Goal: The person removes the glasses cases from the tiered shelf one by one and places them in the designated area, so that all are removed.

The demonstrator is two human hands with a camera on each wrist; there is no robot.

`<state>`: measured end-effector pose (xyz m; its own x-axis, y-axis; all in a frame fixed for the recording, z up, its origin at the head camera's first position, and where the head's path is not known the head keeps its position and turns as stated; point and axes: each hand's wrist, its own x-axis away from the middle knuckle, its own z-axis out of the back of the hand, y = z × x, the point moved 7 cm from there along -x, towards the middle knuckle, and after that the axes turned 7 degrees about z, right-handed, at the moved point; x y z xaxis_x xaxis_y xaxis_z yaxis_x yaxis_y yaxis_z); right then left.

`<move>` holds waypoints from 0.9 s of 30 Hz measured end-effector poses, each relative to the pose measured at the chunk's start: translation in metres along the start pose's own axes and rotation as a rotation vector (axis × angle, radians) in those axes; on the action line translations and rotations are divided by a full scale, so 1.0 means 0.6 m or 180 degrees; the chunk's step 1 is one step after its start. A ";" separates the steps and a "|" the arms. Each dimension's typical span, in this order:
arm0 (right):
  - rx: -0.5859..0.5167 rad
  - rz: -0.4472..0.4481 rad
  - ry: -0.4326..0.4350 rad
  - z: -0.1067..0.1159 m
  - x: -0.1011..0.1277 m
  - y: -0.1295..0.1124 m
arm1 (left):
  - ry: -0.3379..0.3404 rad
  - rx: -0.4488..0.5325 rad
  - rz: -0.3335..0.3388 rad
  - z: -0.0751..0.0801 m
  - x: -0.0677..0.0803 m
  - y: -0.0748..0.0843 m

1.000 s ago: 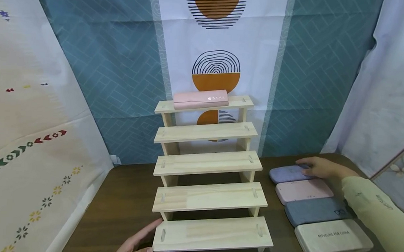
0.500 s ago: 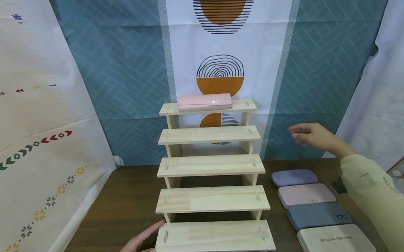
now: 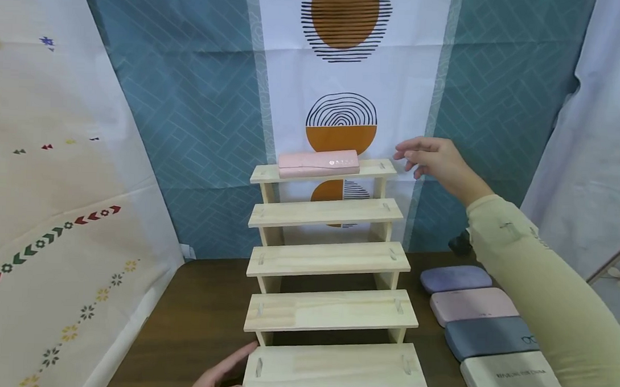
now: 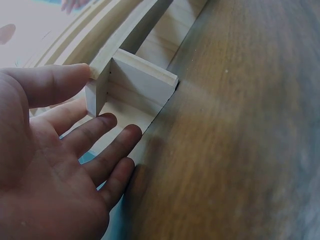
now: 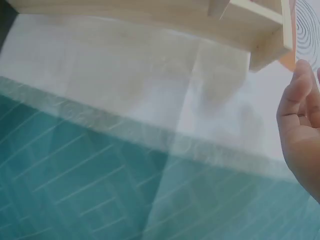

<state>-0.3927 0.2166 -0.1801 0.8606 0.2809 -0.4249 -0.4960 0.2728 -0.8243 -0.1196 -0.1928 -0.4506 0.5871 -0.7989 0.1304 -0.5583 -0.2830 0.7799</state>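
The left hand [image 3: 220, 377] lies flat with straight fingers against the lower left corner of the wooden step rack [image 3: 333, 261], gripping nothing, its thumb [image 4: 55, 82] on the bottom board's edge. On the top step rests a pink case [image 3: 319, 162]. To its right the right hand [image 3: 434, 162] hovers empty with loosely relaxed fingers, just beside that step's end, well above four cases [image 3: 482, 327] on the table [image 3: 193, 320].

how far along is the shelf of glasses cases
One pink case lies on the top step of the wooden stand; the four lower steps are bare. The right hand is beside the top step, holding nothing, while the left hand touches the bottom step. Four cases lie on the table.
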 end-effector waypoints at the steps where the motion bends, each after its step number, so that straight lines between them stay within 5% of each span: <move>1: 0.0025 -0.0005 -0.0021 -0.009 -0.010 -0.002 | -0.0014 0.0030 -0.0001 -0.002 0.000 -0.001; 4: 0.0142 -0.0035 -0.0118 -0.033 -0.034 -0.004 | -0.0013 0.0005 -0.0036 -0.005 0.000 -0.002; 12: 0.0414 -0.0111 -0.0166 -0.058 -0.059 0.003 | 0.0386 -0.0423 0.0083 0.008 0.006 0.001; 17: 0.0670 -0.0157 -0.0410 -0.070 -0.070 0.000 | 0.0279 -0.0454 -0.0003 0.005 0.006 -0.001; 21: 0.1117 -0.0225 -0.0816 -0.089 -0.077 0.000 | 0.0256 -0.0371 -0.0061 0.003 0.005 -0.005; 27: 0.2041 0.0186 -0.1292 -0.126 -0.082 -0.015 | 0.0142 -0.0331 -0.0107 -0.004 0.009 -0.003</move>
<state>-0.4216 0.1311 -0.1801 0.7823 0.5939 -0.1879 -0.6162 0.6935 -0.3733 -0.1142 -0.1954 -0.4498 0.6312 -0.7649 0.1285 -0.4754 -0.2506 0.8433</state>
